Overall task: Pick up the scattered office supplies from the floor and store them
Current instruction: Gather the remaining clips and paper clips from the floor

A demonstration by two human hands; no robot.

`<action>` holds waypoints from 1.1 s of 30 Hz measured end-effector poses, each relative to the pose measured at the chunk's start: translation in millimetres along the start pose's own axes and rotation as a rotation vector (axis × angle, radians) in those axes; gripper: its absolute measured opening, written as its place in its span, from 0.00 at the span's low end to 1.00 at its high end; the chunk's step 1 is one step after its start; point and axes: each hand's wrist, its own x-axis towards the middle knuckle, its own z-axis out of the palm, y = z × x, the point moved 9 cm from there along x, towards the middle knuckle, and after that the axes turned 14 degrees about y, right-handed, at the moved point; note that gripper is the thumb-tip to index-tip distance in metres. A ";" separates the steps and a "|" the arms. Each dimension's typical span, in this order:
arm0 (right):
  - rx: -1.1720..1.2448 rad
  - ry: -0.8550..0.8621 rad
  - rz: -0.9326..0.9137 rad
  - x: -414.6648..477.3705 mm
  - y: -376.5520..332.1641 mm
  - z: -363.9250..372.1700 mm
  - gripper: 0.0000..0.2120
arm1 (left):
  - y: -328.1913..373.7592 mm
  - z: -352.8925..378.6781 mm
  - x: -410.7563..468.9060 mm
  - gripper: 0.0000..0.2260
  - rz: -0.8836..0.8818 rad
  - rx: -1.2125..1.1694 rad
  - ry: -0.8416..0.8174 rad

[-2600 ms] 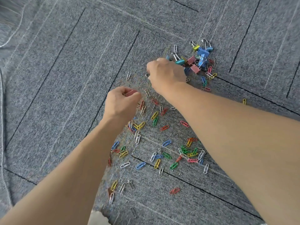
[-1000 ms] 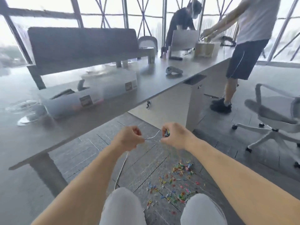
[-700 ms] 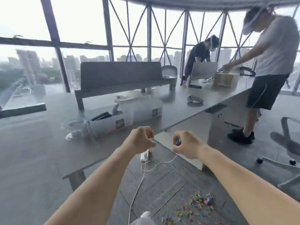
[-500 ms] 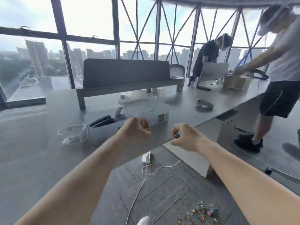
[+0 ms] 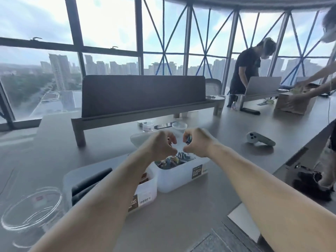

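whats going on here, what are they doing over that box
A person holds both hands over an open white bin on the desk; it already holds binder clips. The right hand pinches a blue clip above it. The left hand is curled too, but what it holds is hidden.

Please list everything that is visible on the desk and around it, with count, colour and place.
right bin: one, white, near desk edge, holds mixed clips
left bin: one, white, beside it, holds dark items
round container: one, clear, lower left
small jar: one, clear, behind the bins
controller: one, white, right of bins
divider panel: one, dark, across the desk
laptop: one, silver, far right
cardboard box: one, brown, far right
other people: two, far right
left hand: fist over right bin, contents hidden
right hand: over right bin, pinches blue clips
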 end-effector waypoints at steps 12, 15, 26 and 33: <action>-0.134 -0.196 0.036 43.5 50.6 47.0 0.23 | -29.9 43.4 33.7 0.23 -0.106 0.196 -0.219; -0.114 -0.112 0.020 5.1 46.1 -5.9 0.20 | 6.8 27.0 6.8 0.18 -0.063 0.155 -0.162; -0.288 0.008 0.207 -284.6 143.6 -157.4 0.09 | 192.0 120.5 -218.6 0.02 0.259 -0.036 -0.327; -0.315 -0.139 0.430 -424.5 257.5 -132.1 0.09 | 173.3 253.8 -318.1 0.07 0.205 0.061 -0.639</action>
